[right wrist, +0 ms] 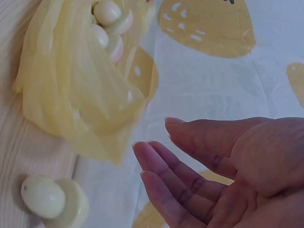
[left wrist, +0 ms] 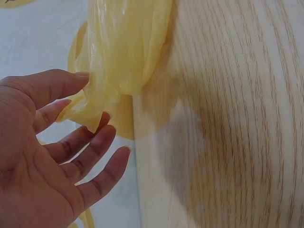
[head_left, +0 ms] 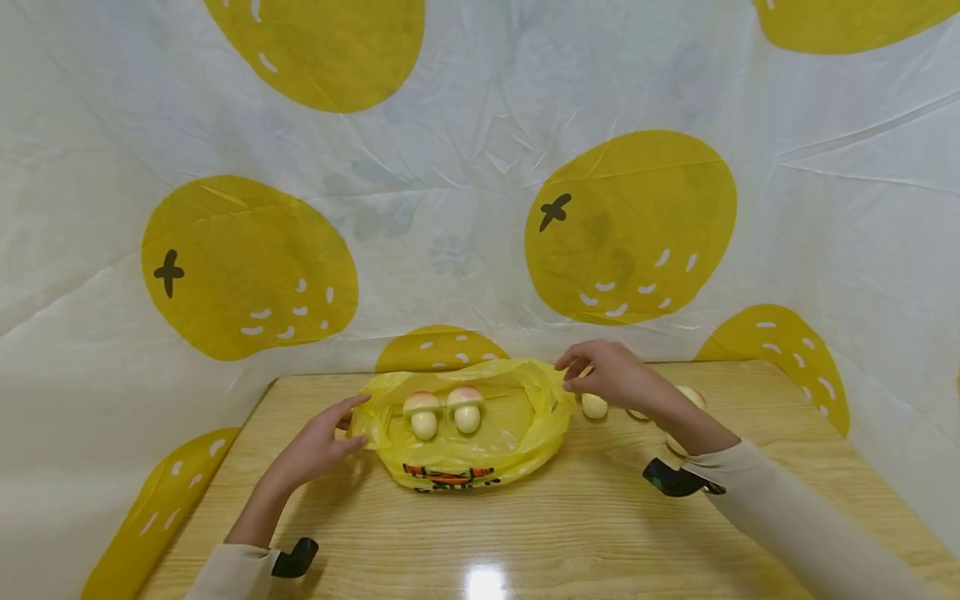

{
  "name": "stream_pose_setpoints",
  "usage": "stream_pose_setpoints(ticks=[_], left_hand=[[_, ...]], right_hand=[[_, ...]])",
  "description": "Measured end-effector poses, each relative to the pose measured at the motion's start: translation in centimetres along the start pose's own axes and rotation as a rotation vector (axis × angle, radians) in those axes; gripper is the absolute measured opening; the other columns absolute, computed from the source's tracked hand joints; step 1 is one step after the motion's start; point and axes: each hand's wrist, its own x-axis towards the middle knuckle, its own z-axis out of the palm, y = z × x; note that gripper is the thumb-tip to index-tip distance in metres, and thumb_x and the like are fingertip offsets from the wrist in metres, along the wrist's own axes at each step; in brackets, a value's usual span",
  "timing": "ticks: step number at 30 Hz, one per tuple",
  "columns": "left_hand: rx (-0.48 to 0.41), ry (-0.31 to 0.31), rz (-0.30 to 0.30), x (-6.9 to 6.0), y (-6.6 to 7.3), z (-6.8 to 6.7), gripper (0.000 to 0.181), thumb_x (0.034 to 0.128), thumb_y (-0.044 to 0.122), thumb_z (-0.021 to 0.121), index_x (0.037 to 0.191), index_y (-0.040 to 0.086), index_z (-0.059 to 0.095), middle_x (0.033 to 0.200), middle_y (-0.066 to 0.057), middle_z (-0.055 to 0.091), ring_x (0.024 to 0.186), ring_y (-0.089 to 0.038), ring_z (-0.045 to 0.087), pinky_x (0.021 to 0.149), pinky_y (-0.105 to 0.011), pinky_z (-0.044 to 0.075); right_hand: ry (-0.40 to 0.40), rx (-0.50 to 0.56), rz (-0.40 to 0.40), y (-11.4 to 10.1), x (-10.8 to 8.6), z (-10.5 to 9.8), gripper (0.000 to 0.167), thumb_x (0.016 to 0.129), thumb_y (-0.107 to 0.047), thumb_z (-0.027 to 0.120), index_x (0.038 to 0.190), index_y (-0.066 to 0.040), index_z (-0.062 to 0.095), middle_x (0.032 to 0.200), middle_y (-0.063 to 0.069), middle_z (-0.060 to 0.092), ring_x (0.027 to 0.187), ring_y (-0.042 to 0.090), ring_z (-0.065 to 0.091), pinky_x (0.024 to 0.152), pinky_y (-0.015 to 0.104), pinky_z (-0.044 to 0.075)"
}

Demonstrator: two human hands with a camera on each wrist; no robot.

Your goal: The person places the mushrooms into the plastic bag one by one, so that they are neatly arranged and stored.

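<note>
A yellow plastic bag (head_left: 480,471) lies with its mouth spread on the table, two toy mushrooms (head_left: 424,423) (head_left: 467,417) inside. My left hand (head_left: 311,446) is at the bag's left end; in the left wrist view the hand (left wrist: 61,156) has its fingers spread loosely around a corner of the bag (left wrist: 123,52), and a firm grip cannot be made out. My right hand (head_left: 618,383) is beside the bag's right edge. In the right wrist view that hand (right wrist: 213,171) holds nothing, its fingers relaxed, a gap between them and the bag (right wrist: 71,90).
Right of the bag, partly behind my right hand and forearm, several more mushrooms (head_left: 595,407) lie on the wooden table (head_left: 600,542). One mushroom (right wrist: 43,197) shows below the bag in the right wrist view. A fruit-patterned cloth (head_left: 450,250) hangs behind the table.
</note>
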Motion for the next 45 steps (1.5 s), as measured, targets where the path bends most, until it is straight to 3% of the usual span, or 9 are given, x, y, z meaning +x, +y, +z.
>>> stream_pose_setpoints(ticks=[7, 15, 27, 36, 45], left_hand=[[-0.003, 0.003, -0.001, 0.1, 0.2, 0.0, 0.067, 0.0964, 0.012, 0.07, 0.155, 0.005, 0.039, 0.141, -0.022, 0.054, 0.119, -0.038, 0.057, 0.091, -0.053, 0.051], [-0.013, -0.005, -0.001, 0.1, 0.2, 0.2, 0.068, 0.0963, 0.012, 0.07, 0.156, 0.006, 0.039, 0.145, -0.021, 0.05, 0.12, -0.038, 0.055, 0.089, -0.05, 0.052], [-0.013, -0.001, -0.001, 0.2, -0.2, 0.4, 0.068, 0.0966, 0.015, 0.071, 0.156, 0.007, 0.039, 0.147, -0.02, 0.049, 0.119, -0.035, 0.055, 0.088, -0.047, 0.051], [-0.018, 0.014, -0.018, 0.3, 0.2, 0.4, 0.07, 0.0954, 0.013, 0.072, 0.156, 0.003, 0.036, 0.134, -0.019, 0.056, 0.119, -0.037, 0.056, 0.086, -0.044, 0.053], [-0.035, 0.015, -0.018, 0.1, 0.3, 0.4, 0.071, 0.0953, 0.013, 0.072, 0.155, 0.001, 0.036, 0.133, -0.019, 0.057, 0.118, -0.038, 0.056, 0.083, -0.042, 0.053]], right_hand=[[0.012, -0.025, -0.012, 1.9, -1.7, -1.2, 0.027, 0.094, -0.011, 0.073, 0.119, 0.001, 0.07, 0.1, 0.01, 0.073, 0.092, 0.027, 0.07, 0.071, 0.035, 0.056], [0.003, 0.016, 0.024, 4.9, -3.8, -2.0, 0.029, 0.095, -0.009, 0.071, 0.12, 0.005, 0.068, 0.101, 0.01, 0.073, 0.092, 0.026, 0.07, 0.075, 0.037, 0.056], [0.047, -0.051, 0.092, 7.9, -6.5, -2.9, 0.033, 0.094, -0.02, 0.074, 0.118, 0.003, 0.069, 0.102, 0.011, 0.072, 0.092, 0.027, 0.068, 0.071, 0.035, 0.054], [0.079, -0.16, 0.166, 9.6, -8.5, -3.7, 0.049, 0.092, -0.04, 0.075, 0.117, 0.002, 0.069, 0.099, 0.006, 0.072, 0.092, 0.027, 0.066, 0.075, 0.042, 0.054], [0.053, -0.162, 0.222, 11.3, -9.9, -3.7, 0.054, 0.093, -0.038, 0.074, 0.119, 0.008, 0.066, 0.098, 0.008, 0.071, 0.091, 0.028, 0.066, 0.072, 0.04, 0.053]])
